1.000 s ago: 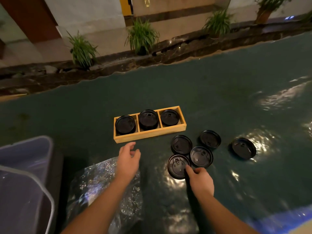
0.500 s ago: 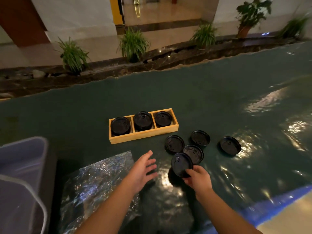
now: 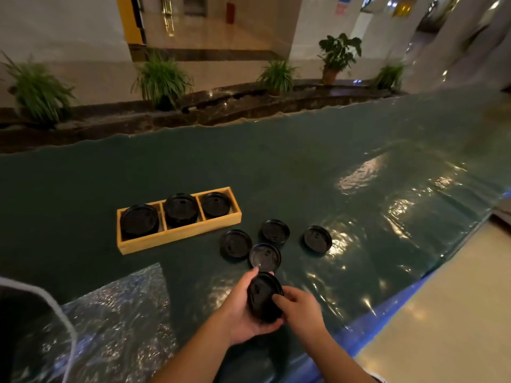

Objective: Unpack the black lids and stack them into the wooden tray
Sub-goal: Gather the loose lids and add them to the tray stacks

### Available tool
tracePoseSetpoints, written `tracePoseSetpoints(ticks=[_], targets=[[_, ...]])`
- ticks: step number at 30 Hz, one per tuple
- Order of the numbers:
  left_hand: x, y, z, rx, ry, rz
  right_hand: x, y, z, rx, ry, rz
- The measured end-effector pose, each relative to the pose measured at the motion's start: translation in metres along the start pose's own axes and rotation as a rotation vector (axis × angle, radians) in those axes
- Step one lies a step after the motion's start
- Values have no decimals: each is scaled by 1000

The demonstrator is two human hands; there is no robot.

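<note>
Holding one black lid tilted on edge in the lower centre of the frame: my left grip cups it from below, my right grip pinches its near rim. Four loose lids lie on the green surface just above. Wooden tray, centre left, carries lids in all three compartments.

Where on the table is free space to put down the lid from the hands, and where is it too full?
Free: the wide green cloth behind the wooden tray, and the strip right of the rightmost loose lid. Crowded: the four loose lids between the tray and both hands, left hand and right hand, holding one lid. The plastic wrap covers the near left.
</note>
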State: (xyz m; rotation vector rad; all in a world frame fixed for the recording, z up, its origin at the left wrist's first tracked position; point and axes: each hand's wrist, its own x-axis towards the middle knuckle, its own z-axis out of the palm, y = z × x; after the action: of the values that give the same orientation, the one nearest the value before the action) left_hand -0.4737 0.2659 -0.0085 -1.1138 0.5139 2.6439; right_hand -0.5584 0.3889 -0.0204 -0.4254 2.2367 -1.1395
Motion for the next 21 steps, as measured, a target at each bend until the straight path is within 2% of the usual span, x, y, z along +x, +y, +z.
tracePoseSetpoints(ticks=[3, 6, 11, 18, 21], targets=[[10, 1, 15, -45, -16, 46, 15, 0, -20, 15, -1, -62], [19, 3, 27, -116, -30, 79, 48, 6, -48, 3, 110, -48], [28, 5, 45, -246, -61, 135, 131, 39, -101, -382, 212, -18], [34, 4, 51, -354, -75, 219, 182, 56, -121, -829, 24, -121], [36, 4, 52, -360, -69, 235, 186, 61, -116, -900, -5, -138]])
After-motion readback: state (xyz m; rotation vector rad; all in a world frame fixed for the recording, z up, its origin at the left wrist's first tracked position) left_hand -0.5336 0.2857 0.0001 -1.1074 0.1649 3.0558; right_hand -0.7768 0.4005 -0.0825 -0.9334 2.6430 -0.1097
